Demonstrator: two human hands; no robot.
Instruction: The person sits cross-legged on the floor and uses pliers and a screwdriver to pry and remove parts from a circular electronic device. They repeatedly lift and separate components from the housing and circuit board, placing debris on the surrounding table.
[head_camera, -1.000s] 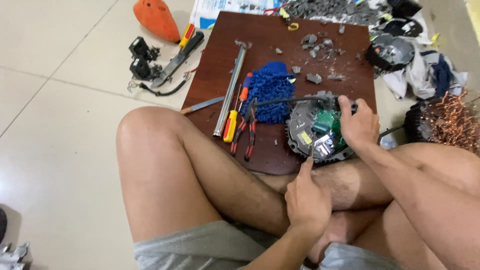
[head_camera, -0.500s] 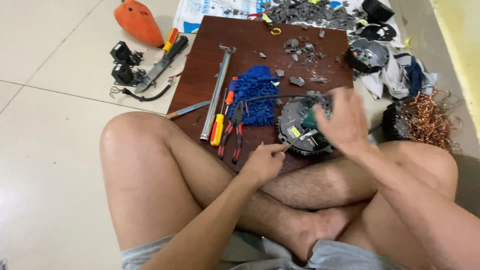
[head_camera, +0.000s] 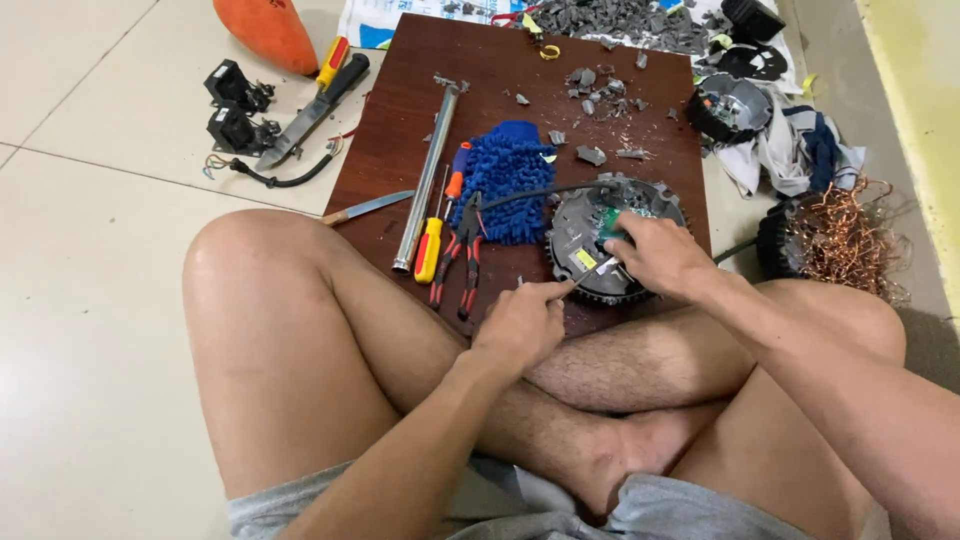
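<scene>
A round dark motor housing (head_camera: 578, 238) with a green circuit board lies on the brown wooden board (head_camera: 400, 110) in front of my crossed legs. My right hand (head_camera: 660, 255) rests on the housing's right side, fingers bent over the green board. My left hand (head_camera: 522, 320) pinches a thin metal tool (head_camera: 597, 271) whose tip points into the housing near a yellow label. A black cable runs from the housing toward the blue fluffy cloth (head_camera: 510, 180).
Red-handled pliers (head_camera: 462, 255), a yellow-red screwdriver (head_camera: 440, 220) and a steel pipe (head_camera: 428, 170) lie on the board's left half. Grey plastic shards litter its far end. A knife (head_camera: 310, 110), black parts and an orange object sit on the floor at left; copper wire (head_camera: 845, 235) at right.
My left hand has moved from my lap up to the housing and now holds a thin tool against it. My right hand has settled on the housing. The view shifted slightly.
</scene>
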